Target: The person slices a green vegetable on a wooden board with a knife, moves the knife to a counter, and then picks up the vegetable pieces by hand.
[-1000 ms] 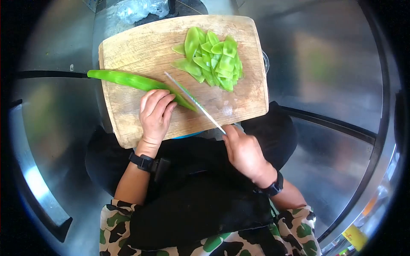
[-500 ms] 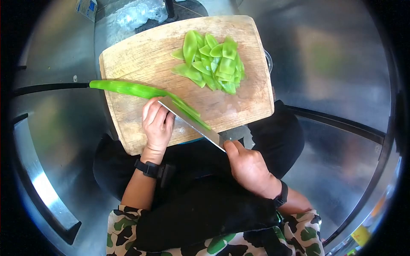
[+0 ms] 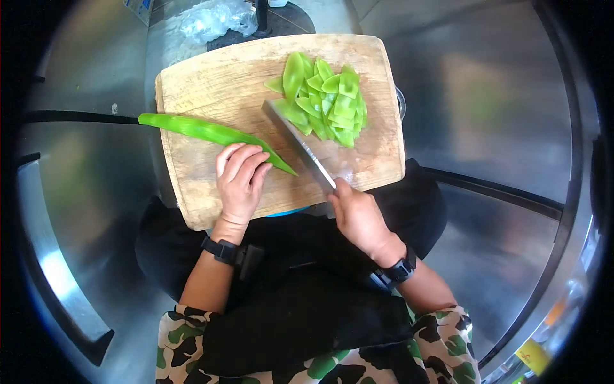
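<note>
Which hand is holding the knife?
The right hand: it grips the knife. The left hand has no knife, just its fingertips on the long green vegetable.

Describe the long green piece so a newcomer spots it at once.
Find the large wooden board. On its left side, by the left hand, a bright green stalk pokes past the edge. It is one long, tapering piece, unlike the thin slices heaped to its right.
</note>
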{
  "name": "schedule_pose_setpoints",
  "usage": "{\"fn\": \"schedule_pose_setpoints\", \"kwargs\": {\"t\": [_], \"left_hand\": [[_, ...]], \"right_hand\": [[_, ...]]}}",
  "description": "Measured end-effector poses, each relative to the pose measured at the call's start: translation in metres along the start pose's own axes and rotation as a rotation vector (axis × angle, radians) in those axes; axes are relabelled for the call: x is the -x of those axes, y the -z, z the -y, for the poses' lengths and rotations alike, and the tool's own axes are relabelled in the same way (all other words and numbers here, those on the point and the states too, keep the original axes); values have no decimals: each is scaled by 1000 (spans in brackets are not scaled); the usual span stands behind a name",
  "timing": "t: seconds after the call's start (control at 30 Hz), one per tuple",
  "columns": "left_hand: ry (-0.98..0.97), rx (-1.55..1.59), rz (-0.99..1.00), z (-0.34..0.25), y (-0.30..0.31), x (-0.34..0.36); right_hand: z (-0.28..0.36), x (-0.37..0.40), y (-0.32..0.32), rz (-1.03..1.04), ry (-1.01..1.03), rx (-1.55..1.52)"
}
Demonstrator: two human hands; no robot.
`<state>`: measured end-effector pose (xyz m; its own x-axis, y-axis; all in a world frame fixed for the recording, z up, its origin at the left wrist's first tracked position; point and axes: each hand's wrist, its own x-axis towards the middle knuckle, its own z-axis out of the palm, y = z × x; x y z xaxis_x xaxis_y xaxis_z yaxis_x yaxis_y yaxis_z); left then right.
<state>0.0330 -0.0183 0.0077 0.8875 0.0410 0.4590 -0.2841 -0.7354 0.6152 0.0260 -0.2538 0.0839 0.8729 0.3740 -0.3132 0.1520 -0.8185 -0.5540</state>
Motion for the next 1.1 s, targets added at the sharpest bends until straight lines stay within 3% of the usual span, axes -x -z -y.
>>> {"fn": "schedule_pose_setpoints", "kwargs": {"t": [0.13, 0.67, 1.0, 1.1], "left_hand": [[33, 19, -22, -1, 2, 2], [1, -17, -85, -6, 0, -7], [30, 37, -79, 0, -1, -3], [22, 18, -59, 1, 1, -2]], "right_hand": [[12, 12, 18, -111, 23, -42], [29, 36, 23, 93, 70, 151], [18, 1, -9, 61, 132, 204], [22, -26, -7, 112, 43, 152]]}}
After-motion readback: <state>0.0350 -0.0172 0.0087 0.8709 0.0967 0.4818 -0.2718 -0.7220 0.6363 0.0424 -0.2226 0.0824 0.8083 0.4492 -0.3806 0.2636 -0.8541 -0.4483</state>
